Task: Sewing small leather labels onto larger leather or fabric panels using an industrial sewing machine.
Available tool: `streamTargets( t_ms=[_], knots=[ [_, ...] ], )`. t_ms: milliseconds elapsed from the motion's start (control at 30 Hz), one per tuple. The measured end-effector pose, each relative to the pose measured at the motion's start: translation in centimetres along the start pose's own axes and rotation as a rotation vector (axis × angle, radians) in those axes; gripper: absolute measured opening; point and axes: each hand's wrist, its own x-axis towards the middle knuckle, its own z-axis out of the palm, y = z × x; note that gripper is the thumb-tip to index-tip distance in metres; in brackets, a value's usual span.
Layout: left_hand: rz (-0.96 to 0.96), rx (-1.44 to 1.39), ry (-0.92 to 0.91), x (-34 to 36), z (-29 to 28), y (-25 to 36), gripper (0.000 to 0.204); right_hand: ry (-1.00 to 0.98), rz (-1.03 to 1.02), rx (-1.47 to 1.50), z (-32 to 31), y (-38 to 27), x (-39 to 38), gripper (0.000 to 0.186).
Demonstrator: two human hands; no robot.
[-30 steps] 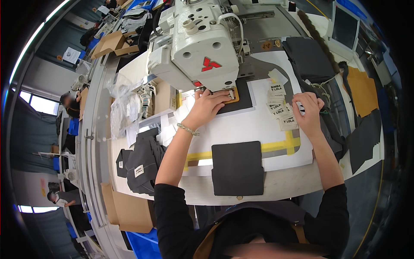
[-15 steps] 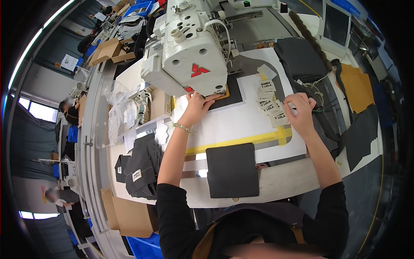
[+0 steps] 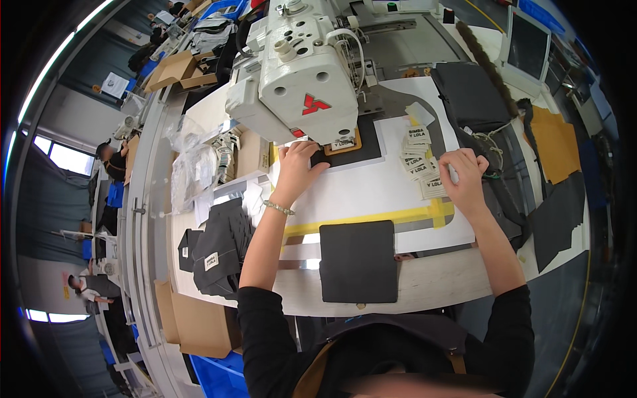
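Note:
My left hand [image 3: 296, 171] lies at the lower left of a white sewing machine head [image 3: 302, 99], with its thumb spread from its extended fingers. Its fingertips are partly hidden beneath the machine. Beside them, a small label [image 3: 343, 143] shows inside a tan frame [image 3: 359, 140] on a black fabric piece [image 3: 369, 144]. My right hand [image 3: 466, 176] has its fingers curled in beside a pile of pale printed labels [image 3: 418, 156]; whatever they hold is too small to make out. Nearer me is a flat black panel [image 3: 358, 261].
Folded black pieces [image 3: 224, 249] are stacked at the left, near clear plastic bags [image 3: 191, 162] and an open carton [image 3: 253, 154] by bundled labels. Yellow tape [image 3: 371, 220] crosses the white work sheet. Dark fabric [image 3: 474, 96] and a screen [image 3: 527, 41] stand at the right.
My left hand has drawn back leftward from under the machine head, uncovering the label in the tan frame. My right hand stays curled beside the label pile. The whole view has shifted slightly.

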Motion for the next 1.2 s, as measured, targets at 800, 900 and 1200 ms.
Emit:
streamTargets(
  t_ms=[800,900,1200],
  knots=[
    [0.349,0.050,0.030,0.5,1.6,3.9,0.009,-0.255,-0.262,-0.072,0.5,-1.9,1.8,0.023],
    [0.182,-0.130,0.067,0.2,1.2,4.0,0.011,-0.244,-0.362,-0.164,2.3,-1.6,3.2,0.030],
    [0.178,-0.197,0.082,0.0,1.3,3.8,0.013,-0.151,-0.732,-0.409,7.0,-1.2,5.5,0.021]
  ],
)
